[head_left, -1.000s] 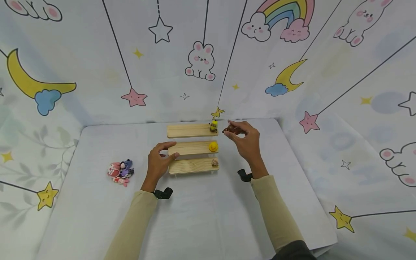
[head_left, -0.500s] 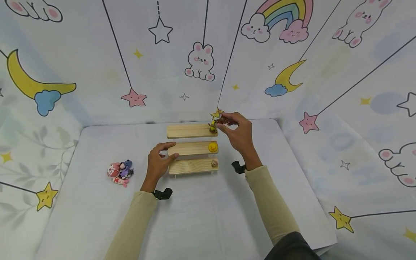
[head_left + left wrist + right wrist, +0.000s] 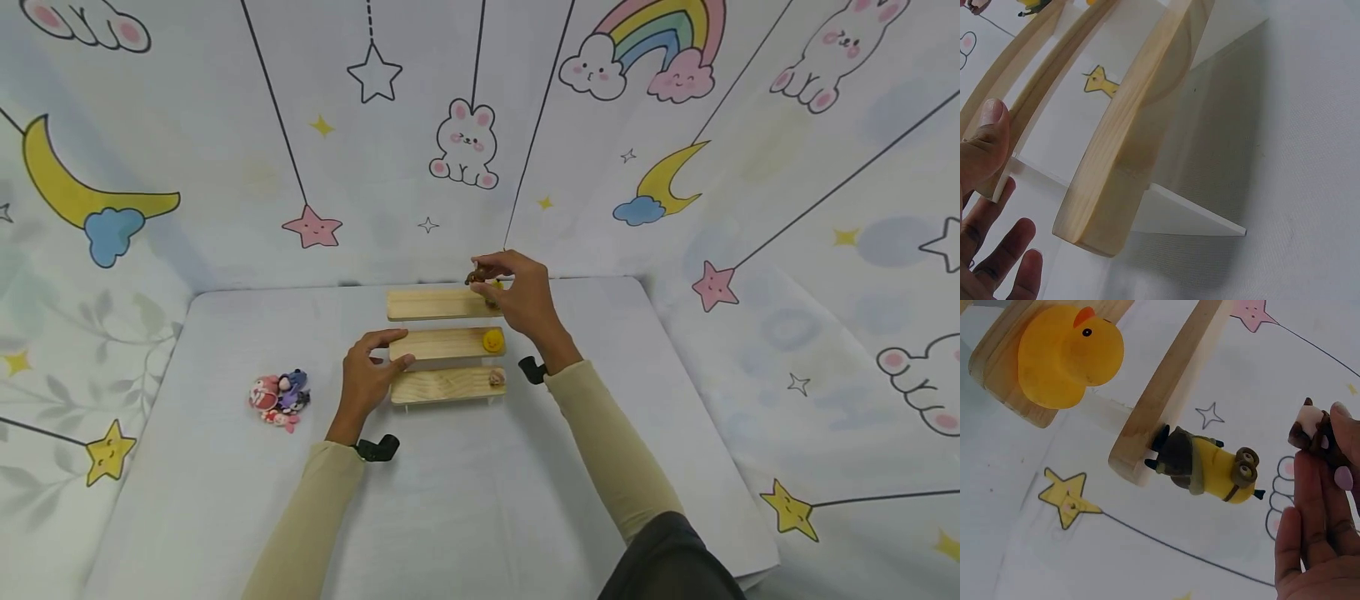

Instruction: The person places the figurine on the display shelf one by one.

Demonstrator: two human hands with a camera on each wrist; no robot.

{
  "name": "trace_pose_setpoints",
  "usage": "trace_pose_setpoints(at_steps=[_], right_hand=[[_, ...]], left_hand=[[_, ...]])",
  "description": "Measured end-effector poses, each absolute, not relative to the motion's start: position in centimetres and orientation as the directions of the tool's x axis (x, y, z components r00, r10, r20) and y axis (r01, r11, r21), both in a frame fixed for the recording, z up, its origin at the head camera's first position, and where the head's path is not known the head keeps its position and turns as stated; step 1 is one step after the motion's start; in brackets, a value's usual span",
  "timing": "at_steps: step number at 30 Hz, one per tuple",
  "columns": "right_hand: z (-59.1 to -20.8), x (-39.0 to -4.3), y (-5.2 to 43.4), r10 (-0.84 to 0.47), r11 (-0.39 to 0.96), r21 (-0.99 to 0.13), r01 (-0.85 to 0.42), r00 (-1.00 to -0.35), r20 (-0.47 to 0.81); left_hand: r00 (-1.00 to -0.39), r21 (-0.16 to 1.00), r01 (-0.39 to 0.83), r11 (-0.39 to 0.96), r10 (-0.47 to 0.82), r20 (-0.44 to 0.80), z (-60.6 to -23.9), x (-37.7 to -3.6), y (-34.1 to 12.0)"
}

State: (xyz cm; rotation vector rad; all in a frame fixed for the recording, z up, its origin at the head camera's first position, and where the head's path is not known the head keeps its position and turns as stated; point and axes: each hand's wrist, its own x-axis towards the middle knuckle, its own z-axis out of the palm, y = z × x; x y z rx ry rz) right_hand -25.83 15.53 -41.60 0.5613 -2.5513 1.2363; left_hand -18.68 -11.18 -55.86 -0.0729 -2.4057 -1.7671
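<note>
Right hand [image 3: 525,298] pinching small brown figure [image 3: 474,277] at fingertips, above top shelf [image 3: 431,303] beside yellow minion figure [image 3: 1210,465]. Left hand [image 3: 369,375] relaxed, thumb against left end of middle shelf [image 3: 438,342], gripping nothing. Yellow duck [image 3: 492,339] on middle shelf

Yellow duck [image 3: 492,339] sat on middle step, right end; also seen close up from right wrist cam [image 3: 1067,355]. Small beige/pink figure [image 3: 496,377] on lowest step, right end. Heap of pink, red & purple toys [image 3: 278,397] lay on white table [image 3: 465,500], well left of steps. Backdrop cloth [image 3: 225,125] w/ bunny, stars, moons, rainbow print hung behind & at both sides.
</note>
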Motion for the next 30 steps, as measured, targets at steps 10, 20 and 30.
trace_pose_setpoints(at_steps=[10, 20, 30], right_hand=[[-42.5, -27.2, 14.4, -0.344, 0.656, -0.588, -0.473, -0.881, 0.325], [-42.9, -27.6, 13.9, -0.424, 0.693, -0.532, -0.487, -0.871, 0.247], [-43.4, -27.8, 13.8, -0.448, 0.76, -0.404, -0.509, -0.861, 0.243]], left_hand=[[-0.987, 0.946, 0.128, 0.296, -0.052, 0.15, -55.9, -18.6, -11.2], [-0.987, 0.947, 0.127, 0.295, -0.057, 0.149, -55.8, -18.6, -11.1], [-0.987, 0.943, 0.126, 0.309, -0.054, 0.149, -55.9, -18.7, -11.1]])
